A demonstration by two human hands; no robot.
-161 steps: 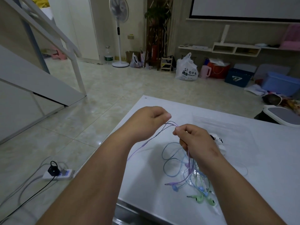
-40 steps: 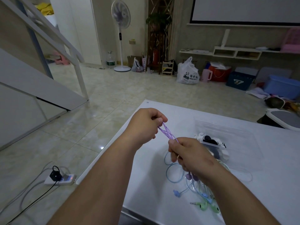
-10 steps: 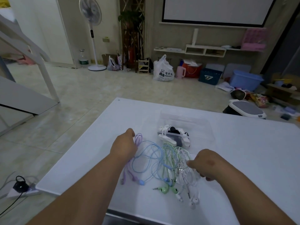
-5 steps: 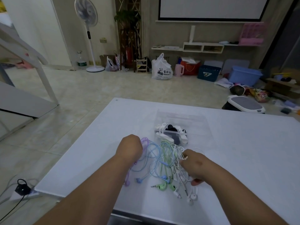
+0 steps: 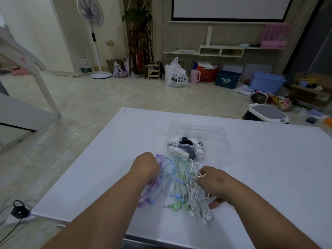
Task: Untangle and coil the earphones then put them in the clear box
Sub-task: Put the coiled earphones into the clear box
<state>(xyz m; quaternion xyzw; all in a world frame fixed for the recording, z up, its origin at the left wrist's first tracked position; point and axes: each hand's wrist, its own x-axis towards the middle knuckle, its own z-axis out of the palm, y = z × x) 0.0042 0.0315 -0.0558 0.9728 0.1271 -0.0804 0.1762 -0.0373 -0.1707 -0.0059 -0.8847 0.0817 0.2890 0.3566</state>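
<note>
A tangle of earphones lies on the white table (image 5: pixel 269 159), just in front of the clear box. It holds a purple set (image 5: pixel 158 159), a blue set (image 5: pixel 170 177), a green set (image 5: pixel 177 206) and a white set (image 5: pixel 203 211). My left hand (image 5: pixel 144 166) is at the tangle's left side, its curled fingers on the purple cable. At the right side, my right hand (image 5: pixel 213 182) grips the white cables with the thumb underneath. The clear box (image 5: pixel 197 126) holds white and black items in its near left part.
The table's near edge runs just below the earbuds, and its left edge drops to a tiled floor. A power strip (image 5: pixel 18 212) with cables lies on the floor at the left. A grey-topped scale (image 5: pixel 267 114) sits beyond the table's far right edge.
My right hand has moved left into the white cables and closed on them. My left hand stays at the purple cable and the two hands are now closer together.
</note>
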